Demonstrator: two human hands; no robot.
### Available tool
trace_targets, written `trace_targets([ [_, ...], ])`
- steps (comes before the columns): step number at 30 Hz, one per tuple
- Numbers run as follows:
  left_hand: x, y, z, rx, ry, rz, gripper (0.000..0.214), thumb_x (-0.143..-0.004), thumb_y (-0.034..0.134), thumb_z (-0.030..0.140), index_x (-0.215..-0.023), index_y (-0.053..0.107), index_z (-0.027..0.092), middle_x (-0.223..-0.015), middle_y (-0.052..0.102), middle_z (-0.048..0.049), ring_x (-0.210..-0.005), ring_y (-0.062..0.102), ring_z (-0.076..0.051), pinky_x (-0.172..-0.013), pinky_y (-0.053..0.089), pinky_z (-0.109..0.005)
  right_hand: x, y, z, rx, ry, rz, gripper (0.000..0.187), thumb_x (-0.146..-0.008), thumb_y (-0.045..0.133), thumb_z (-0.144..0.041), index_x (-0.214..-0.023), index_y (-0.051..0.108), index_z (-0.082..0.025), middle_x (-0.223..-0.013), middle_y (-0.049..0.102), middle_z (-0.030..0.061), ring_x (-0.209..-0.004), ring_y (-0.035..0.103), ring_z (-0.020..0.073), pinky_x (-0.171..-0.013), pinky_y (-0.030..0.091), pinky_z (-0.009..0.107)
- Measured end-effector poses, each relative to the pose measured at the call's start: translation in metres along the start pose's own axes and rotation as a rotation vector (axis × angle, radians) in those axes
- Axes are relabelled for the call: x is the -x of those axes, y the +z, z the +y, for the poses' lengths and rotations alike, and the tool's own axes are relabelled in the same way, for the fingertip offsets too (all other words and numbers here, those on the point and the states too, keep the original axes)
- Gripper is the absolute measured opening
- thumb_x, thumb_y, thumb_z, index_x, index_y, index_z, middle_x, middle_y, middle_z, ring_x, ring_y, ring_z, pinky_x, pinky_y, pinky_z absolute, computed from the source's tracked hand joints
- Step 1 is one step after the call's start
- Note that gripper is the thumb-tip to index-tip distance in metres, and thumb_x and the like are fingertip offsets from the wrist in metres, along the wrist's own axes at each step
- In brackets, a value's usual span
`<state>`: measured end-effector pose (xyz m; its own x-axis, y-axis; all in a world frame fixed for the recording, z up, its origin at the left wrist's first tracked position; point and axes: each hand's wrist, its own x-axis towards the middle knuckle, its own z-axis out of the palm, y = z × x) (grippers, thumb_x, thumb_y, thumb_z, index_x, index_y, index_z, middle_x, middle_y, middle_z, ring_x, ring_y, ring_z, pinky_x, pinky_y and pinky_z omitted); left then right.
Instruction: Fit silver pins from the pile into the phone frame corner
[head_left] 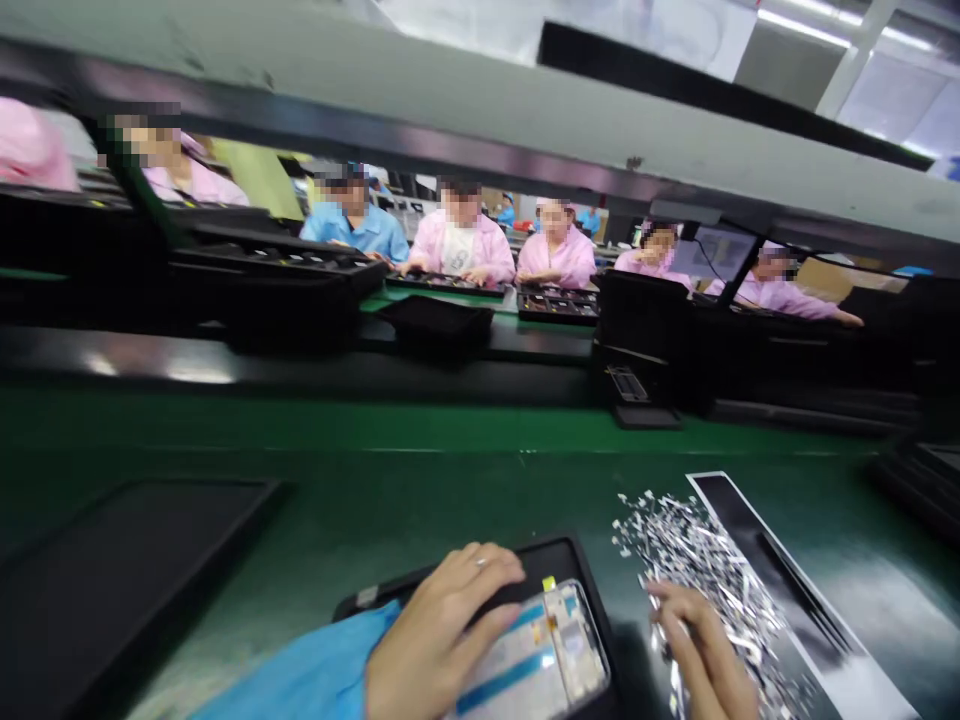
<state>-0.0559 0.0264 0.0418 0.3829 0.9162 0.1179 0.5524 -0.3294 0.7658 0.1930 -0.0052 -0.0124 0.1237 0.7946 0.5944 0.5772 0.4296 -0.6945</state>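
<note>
My left hand, in a blue sleeve, lies over a black tray with thumb and fingers apart. The thumb rests by a phone frame that sits in the tray, showing blue strips and a small yellow tab. Part of the frame and tray is hidden under the hand. At the near edge of a heap of small silvery strips and bits, my right hand has its fingers curled toward the thumb. Whatever is between the fingertips is too small and blurred to name.
Dark tweezers lie on a black-and-white sheet beside the heap. A large black tray is at left. Black bins line the ledge across the green table. Beyond sit several co-workers; a beam crosses above.
</note>
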Motion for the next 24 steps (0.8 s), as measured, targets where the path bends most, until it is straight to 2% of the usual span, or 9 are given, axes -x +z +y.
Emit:
trace_targets([
  [2, -0.013, 0.022, 0.029, 0.118, 0.022, -0.098, 0.019, -0.078, 0.044, 0.029, -0.091, 0.058, 0.025, -0.097, 0.058, -0.0016, -0.094, 0.051, -0.019, -0.086, 0.039, -0.032, -0.002, 0.005, -0.015, -0.161, 0.010, -0.069, 0.013, -0.085, 0.042, -0.024, -0.082, 0.052, -0.017, -0.098, 0.058, 0.0067, -0.091, 0.055, 0.0155, -0.072, 0.044, 0.020],
  [4, -0.021, 0.043, 0.048, 0.201, 0.005, -0.168, 0.017, -0.074, 0.046, 0.025, -0.085, 0.059, 0.022, -0.089, 0.058, -0.0022, -0.086, 0.052, -0.018, -0.080, 0.039, -0.030, -0.002, 0.009, -0.026, -0.297, 0.203, -0.083, 0.015, -0.086, 0.040, -0.025, -0.079, 0.051, -0.019, -0.102, 0.056, 0.0054, -0.094, 0.053, 0.0150, -0.078, 0.041, 0.022],
  [7, -0.027, 0.060, 0.059, 0.302, -0.047, -0.215, 0.017, -0.071, 0.046, 0.027, -0.073, 0.059, 0.017, -0.074, 0.057, -0.0034, -0.073, 0.051, -0.017, -0.070, 0.038, -0.028, 0.000, 0.012, -0.035, -0.480, 0.409, -0.101, 0.016, -0.085, 0.042, -0.028, -0.076, 0.052, -0.020, -0.105, 0.054, 0.0039, -0.098, 0.049, 0.0164, -0.082, 0.038, 0.027],
  [11, -0.031, 0.063, 0.062, 0.425, -0.108, -0.246, 0.026, -0.070, 0.044, 0.036, -0.067, 0.059, 0.015, -0.066, 0.055, -0.0031, -0.066, 0.047, -0.016, -0.064, 0.037, -0.027, 0.001, 0.013, -0.041, -0.628, 0.487, -0.118, 0.016, -0.084, 0.044, -0.031, -0.075, 0.053, -0.021, -0.104, 0.054, 0.0032, -0.100, 0.047, 0.0177, -0.084, 0.036, 0.030],
  [17, -0.034, 0.063, 0.065, 0.535, -0.209, -0.268, 0.026, -0.065, 0.049, 0.038, -0.062, 0.058, 0.013, -0.065, 0.054, -0.0033, -0.066, 0.047, -0.016, -0.064, 0.036, -0.027, -0.001, 0.013, -0.048, -0.645, 0.522, -0.133, 0.015, -0.084, 0.044, -0.031, -0.076, 0.051, -0.020, -0.103, 0.054, 0.0043, -0.100, 0.047, 0.0175, -0.083, 0.037, 0.030],
  [21, -0.031, 0.060, 0.065, 0.597, -0.273, -0.239, 0.023, -0.066, 0.050, 0.036, -0.059, 0.052, 0.015, -0.056, 0.049, -0.0002, -0.056, 0.045, -0.013, -0.056, 0.036, -0.024, -0.001, 0.008, -0.049, -0.580, 0.484, -0.114, 0.016, -0.085, 0.042, -0.029, -0.080, 0.053, -0.020, -0.101, 0.055, 0.0042, -0.101, 0.047, 0.0164, -0.083, 0.036, 0.027],
  [24, -0.027, 0.055, 0.067, 0.695, -0.327, -0.161, 0.017, -0.070, 0.052, 0.032, -0.066, 0.053, 0.015, -0.058, 0.051, 0.0010, -0.058, 0.049, -0.012, -0.058, 0.039, -0.022, 0.000, 0.004, -0.050, -0.539, 0.413, -0.180, 0.013, -0.084, 0.045, -0.029, -0.084, 0.054, -0.020, -0.089, 0.056, 0.0019, -0.088, 0.051, 0.0138, -0.077, 0.037, 0.025],
])
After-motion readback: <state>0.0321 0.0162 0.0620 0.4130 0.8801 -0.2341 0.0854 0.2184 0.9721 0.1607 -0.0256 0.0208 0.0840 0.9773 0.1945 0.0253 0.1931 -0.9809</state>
